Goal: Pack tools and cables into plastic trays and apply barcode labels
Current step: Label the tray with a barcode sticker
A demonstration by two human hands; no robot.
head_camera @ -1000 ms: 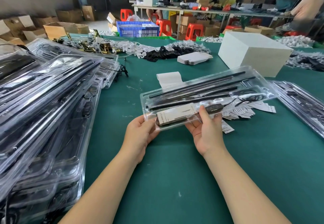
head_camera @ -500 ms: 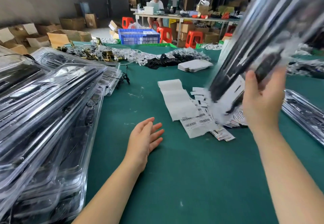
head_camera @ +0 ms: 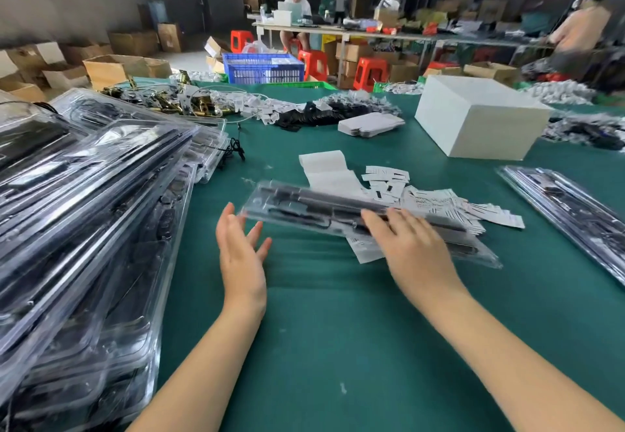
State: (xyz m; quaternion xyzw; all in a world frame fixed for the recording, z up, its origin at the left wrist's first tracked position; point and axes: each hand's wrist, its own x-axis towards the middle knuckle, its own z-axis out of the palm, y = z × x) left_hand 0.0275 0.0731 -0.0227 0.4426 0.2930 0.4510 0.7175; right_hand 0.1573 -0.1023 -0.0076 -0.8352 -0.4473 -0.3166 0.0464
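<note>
A clear plastic tray (head_camera: 304, 205) with black rods and a cable in it lies slantwise across the middle of the green table (head_camera: 338, 347), blurred by motion. My right hand (head_camera: 412, 249) holds its middle, fingers laid over the top and the thumb out of sight. My left hand (head_camera: 241, 255) hovers with spread fingers just short of the tray's left end. Loose barcode labels (head_camera: 443, 206) lie under and behind the tray, beside a strip of white label backing (head_camera: 324, 167).
A tall pile of packed clear trays (head_camera: 84, 228) fills the left side. Another packed tray (head_camera: 568, 208) lies at the right edge. A white box (head_camera: 473, 117) stands at the back right, with heaps of cables and tags (head_camera: 304, 110) behind.
My right hand swung the tray up and turned it over, then brought it down across the labels. My left hand let go of it and now hovers near its left end.
</note>
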